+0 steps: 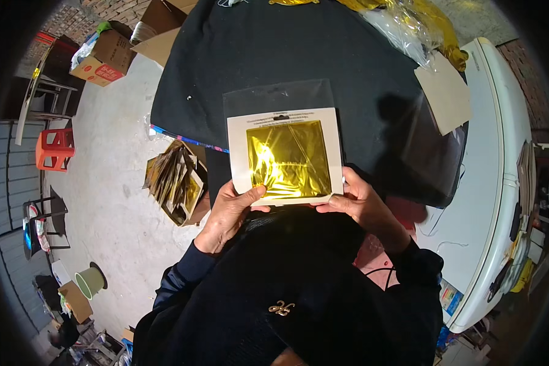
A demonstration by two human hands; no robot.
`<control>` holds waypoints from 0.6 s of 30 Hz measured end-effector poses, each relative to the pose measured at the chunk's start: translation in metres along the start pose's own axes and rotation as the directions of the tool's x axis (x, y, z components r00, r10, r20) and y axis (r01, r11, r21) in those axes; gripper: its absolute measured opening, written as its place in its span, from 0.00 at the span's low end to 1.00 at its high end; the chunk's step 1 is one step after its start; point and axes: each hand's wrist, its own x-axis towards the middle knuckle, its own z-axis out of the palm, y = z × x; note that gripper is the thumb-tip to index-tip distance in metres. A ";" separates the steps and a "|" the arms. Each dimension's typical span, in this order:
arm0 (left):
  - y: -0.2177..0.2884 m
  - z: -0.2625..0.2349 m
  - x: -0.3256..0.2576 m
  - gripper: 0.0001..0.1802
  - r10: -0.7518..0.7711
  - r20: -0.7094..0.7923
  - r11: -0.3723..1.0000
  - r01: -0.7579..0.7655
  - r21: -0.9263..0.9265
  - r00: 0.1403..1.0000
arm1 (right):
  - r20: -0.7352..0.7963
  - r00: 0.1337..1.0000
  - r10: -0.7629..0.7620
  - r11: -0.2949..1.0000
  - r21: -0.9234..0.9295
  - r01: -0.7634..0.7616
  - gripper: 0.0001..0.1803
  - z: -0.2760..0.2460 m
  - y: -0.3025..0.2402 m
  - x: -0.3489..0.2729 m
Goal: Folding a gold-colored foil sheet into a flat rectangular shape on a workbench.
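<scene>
Between my two hands is a flat package, a white backing card (pixel 238 146) with a folded sheet of shiny gold foil (pixel 293 152) on its face. A clear plastic sleeve (pixel 277 94) reaches past the card's far edge, its flap standing up. My left hand (pixel 229 210) grips the near left corner, thumb on the front. At the near right corner, my right hand (pixel 360 201) pinches the card, thumb on top and fingers partly hidden beneath. The package is held over the near edge of a table with a black cloth (pixel 256 55).
Left of the table, a box (pixel 195 210) holds several similar gold packages (pixel 174 177). Clear bags (pixel 402 36), gold film (pixel 439 24) and a beige card (pixel 443 94) lie at the far right. A white freezer (pixel 482 201) stands right; a red stool (pixel 55 149) stands left.
</scene>
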 end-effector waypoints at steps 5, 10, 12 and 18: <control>-0.001 0.000 0.002 0.18 -0.042 0.000 0.998 0.042 -0.036 0.999 | -0.001 0.998 0.060 0.995 0.086 -0.060 0.30 0.005 -0.008 -0.006; 0.006 0.000 0.007 0.19 -0.031 0.018 0.998 0.032 -0.054 0.999 | -0.051 0.998 0.023 0.995 0.100 -0.018 0.24 0.004 0.004 -0.003; 0.009 0.003 0.008 0.21 -0.042 0.009 0.998 0.042 -0.040 0.999 | -0.070 0.997 0.011 0.993 0.120 -0.003 0.22 0.005 0.011 -0.005; 0.011 0.003 0.010 0.24 -0.012 0.014 0.998 0.013 -0.055 1.000 | -0.146 0.989 -0.036 0.987 0.150 0.058 0.19 0.008 0.023 -0.004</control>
